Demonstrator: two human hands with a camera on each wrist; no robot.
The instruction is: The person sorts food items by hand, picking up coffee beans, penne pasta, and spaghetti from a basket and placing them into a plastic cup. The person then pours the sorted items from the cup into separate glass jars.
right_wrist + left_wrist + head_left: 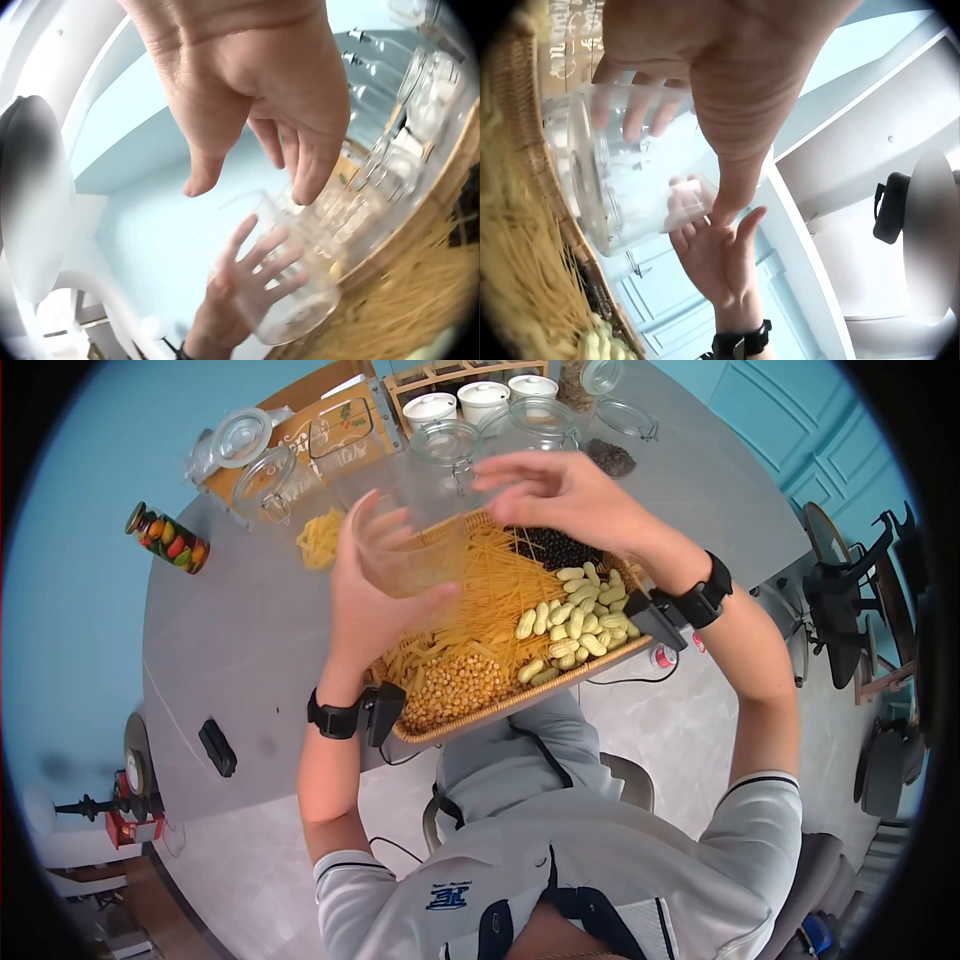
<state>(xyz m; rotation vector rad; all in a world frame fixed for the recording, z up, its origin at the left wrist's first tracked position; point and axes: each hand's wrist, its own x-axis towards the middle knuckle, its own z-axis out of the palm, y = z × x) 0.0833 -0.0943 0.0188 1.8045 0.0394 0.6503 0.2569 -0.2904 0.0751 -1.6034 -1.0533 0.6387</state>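
A clear jar (pixel 425 555) is held over the basket by my left hand (pixel 372 588), whose fingers and thumb lie around its side. In the left wrist view the jar (pixel 619 199) lies tilted sideways in the grip. My right hand (pixel 565 498) hovers to the jar's right, fingers loosely bent with nothing in them. The right wrist view shows that hand (pixel 259 97) apart from the jar (pixel 300 319). Below, the wicker basket (pixel 520 705) bears dry spaghetti (pixel 500 585), peanuts (pixel 585 615), corn kernels (pixel 455 690), short pasta and black beans (pixel 555 548).
Clip-lid glass jars (pixel 445 445) stand behind the basket, near white lidded pots (pixel 483 400) in a rack. Yellow pasta (pixel 319 540) lies on the grey table (pixel 230 660) to the left, with a jar of colourful contents (pixel 170 540) farther out. A dark pile (pixel 610 458) sits at back right.
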